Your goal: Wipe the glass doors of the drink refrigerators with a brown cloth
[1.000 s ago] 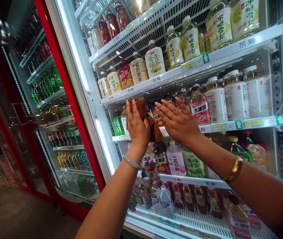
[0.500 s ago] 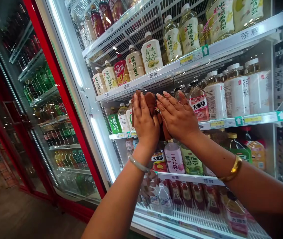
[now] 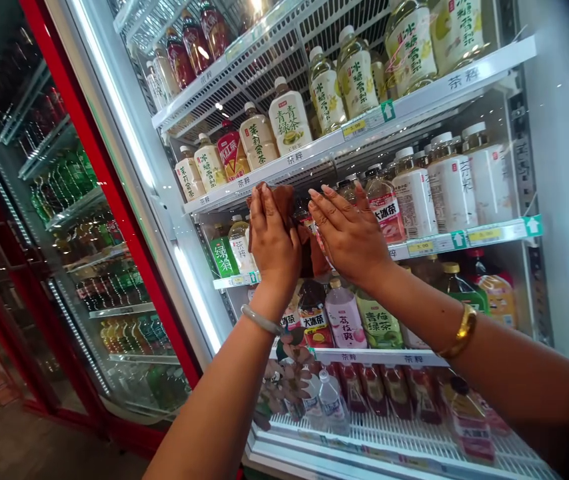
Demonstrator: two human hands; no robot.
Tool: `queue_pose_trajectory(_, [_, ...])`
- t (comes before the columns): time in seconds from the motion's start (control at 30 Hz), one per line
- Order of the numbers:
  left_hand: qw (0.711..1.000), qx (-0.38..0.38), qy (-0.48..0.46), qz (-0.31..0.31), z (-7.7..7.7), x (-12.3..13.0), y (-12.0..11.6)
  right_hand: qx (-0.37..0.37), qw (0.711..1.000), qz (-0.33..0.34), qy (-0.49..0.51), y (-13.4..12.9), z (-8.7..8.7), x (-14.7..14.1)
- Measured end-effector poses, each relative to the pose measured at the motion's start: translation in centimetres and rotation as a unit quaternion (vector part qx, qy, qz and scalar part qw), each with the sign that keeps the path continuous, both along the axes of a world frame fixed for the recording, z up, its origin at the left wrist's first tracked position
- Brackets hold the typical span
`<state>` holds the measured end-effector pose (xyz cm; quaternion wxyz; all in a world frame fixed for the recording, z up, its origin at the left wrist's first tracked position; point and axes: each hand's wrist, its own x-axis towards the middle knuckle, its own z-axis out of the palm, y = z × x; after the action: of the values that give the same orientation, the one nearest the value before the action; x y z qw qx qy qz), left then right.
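Observation:
My left hand (image 3: 275, 243) presses a brown cloth (image 3: 284, 200) against the glass door of a drinks fridge. Its fingers lie over the cloth, pointing up, and a grey-white bangle (image 3: 262, 320) circles the wrist. Just to the right, my right hand (image 3: 348, 235) rests flat at the glass with fingers stretched and slightly apart, nothing gripped in it. A gold bracelet (image 3: 459, 332) is on that wrist. More brown shows between the two hands; whether it is cloth or its reflection I cannot tell. Both palms are hidden.
Behind the glass, bottled drinks stand on several white shelves (image 3: 289, 158), among them a green tea bottle (image 3: 287, 119) and a pink-labelled bottle (image 3: 345, 317). A red door frame (image 3: 114, 200) runs down the left, with another fridge beyond. A leaf-patterned reflection (image 3: 289, 373) shows low on the glass.
The view has shifted, so shelves and hands sit further left in the picture. The gap between my hands has widened a little. The cloth is still under my left hand.

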<state>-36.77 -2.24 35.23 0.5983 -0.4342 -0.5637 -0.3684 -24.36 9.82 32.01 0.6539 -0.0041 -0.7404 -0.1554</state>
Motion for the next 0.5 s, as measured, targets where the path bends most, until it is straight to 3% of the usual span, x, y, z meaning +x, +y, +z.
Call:
queue_pose_trajectory(0.07, [1.000,-0.010,0.024,-0.008,-1.2,1.1,0.8,0.018,0.999,-0.008,-0.025,0.7,0.2,1.0])
queue_pose_trajectory(0.2, [0.990,-0.062,0.123,-0.017,-7.8,4.0,2.2,0.034,0.998,-0.018,-0.041,2.7,0.3,3.7])
queue_pose_trajectory(0.27, [0.982,-0.101,0.160,-0.020,-9.8,4.9,2.4,0.033,0.998,-0.024,-0.039,3.5,0.1,4.7])
queue_pose_trajectory(0.33, [0.979,-0.118,0.165,-0.020,-9.2,5.0,2.3,0.040,0.998,-0.035,-0.032,3.9,-0.2,5.0])
queue_pose_trajectory(0.5, [0.998,-0.045,0.021,-0.036,-2.5,4.8,2.8,0.022,0.998,-0.050,-0.013,3.6,-0.7,4.6])
